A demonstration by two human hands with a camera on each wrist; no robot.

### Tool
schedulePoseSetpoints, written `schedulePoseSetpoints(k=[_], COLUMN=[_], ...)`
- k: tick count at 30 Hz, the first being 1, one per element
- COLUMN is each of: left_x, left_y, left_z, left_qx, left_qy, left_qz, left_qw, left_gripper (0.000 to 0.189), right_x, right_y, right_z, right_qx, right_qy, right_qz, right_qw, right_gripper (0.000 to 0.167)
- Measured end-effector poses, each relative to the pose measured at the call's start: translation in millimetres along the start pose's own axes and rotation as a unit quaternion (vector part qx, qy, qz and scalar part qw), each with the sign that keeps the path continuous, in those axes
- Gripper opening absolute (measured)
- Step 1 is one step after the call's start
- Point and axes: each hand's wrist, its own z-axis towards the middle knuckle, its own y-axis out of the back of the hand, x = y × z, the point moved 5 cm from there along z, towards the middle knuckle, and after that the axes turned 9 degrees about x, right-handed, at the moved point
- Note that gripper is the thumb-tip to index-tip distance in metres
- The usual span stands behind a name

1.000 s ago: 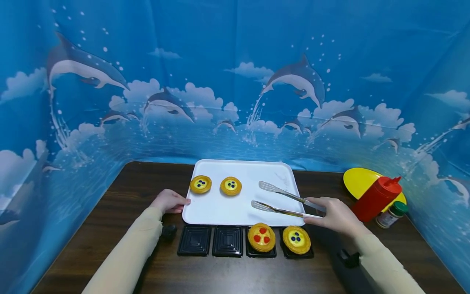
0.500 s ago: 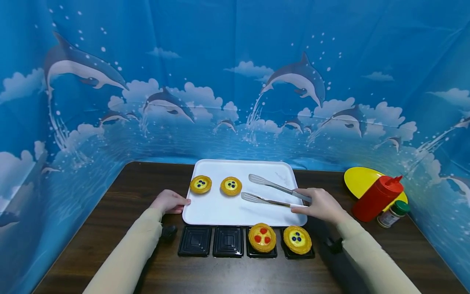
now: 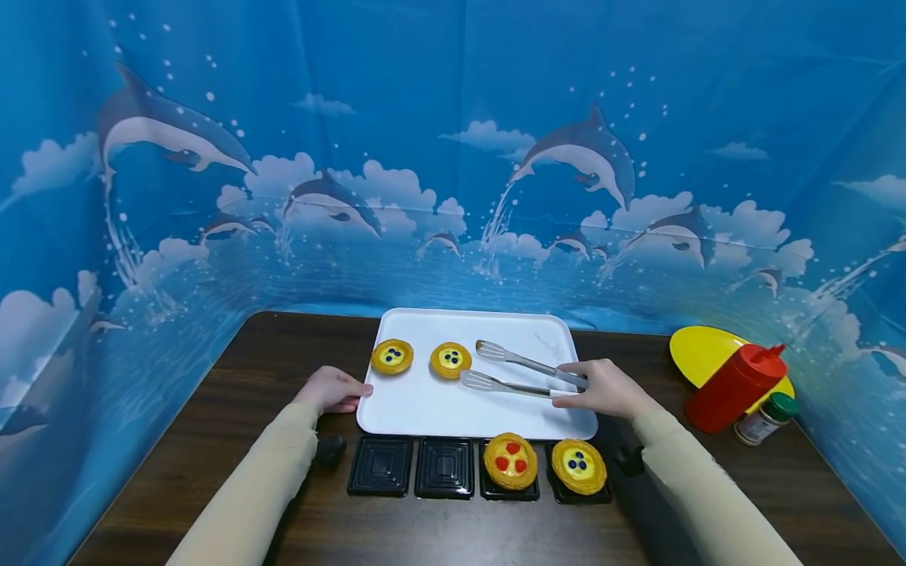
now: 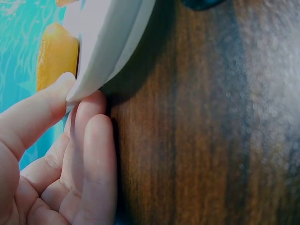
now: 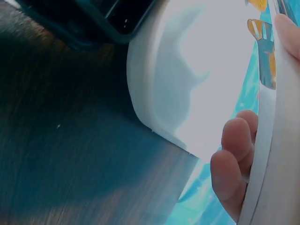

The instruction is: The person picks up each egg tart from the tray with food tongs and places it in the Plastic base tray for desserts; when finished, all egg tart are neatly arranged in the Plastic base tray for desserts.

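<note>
My left hand point(image 3: 331, 388) pinches the left edge of a white tray point(image 3: 418, 410); in the left wrist view the thumb lies on top of the rim, with fingers underneath. Metal tongs point(image 3: 522, 388) are in my right hand point(image 3: 607, 388), their arms spread apart above the tray. On the tray sit two egg tarts with blue dots, one at the left point(image 3: 392, 357) and one nearer the middle point(image 3: 451, 360). The tong tips are just right of this middle tart, with no tart between them. In the right wrist view, the slotted tong tip point(image 5: 262, 30) shows beyond the fingers.
Before the tray stand black square holders: two bare at left point(image 3: 380, 466) point(image 3: 444, 468), one with a red-dotted tart point(image 3: 510, 461), one with a blue-dotted tart point(image 3: 579, 466). At right are a yellow plate point(image 3: 697, 354), a red squeeze bottle point(image 3: 736, 389) and a green-capped jar point(image 3: 767, 418).
My right hand has moved left with the tongs, bringing their tips close to the middle tart. The left hand stays at the tray's edge.
</note>
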Motion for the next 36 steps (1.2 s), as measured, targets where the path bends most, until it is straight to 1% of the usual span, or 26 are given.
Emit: schedulePoseSetpoints(k=[11,22,30,36], left_x=[-0.6,-2.1,-1.6,0.1], left_y=[1.5,-0.4,-0.3,0.1], left_z=[-0.5,-3.3,-3.7,-1.6], left_qx=[0.002,0.006,0.008,0.007], left_qy=[0.004,-0.006,-0.008,-0.01], left_qz=[0.0,0.001,0.002,-0.001], left_qw=[1.0,1.0,0.9999,0.9999], left_gripper=[0.031,0.031,0.031,0.031], right_x=[4,16,23,21], right_y=[-2,-7,-5,-5], right_z=[14.6,26.0,28.4,28.4], right_qx=[0.008,0.011,0.017,0.017], right_qy=[0.0,0.016,0.015,0.003], right_qz=[0.0,-0.016,-0.016,-0.003], right_qw=[1.0,0.9997,0.9996,0.9998], right_gripper=[0.076,0.076,0.073,0.07])
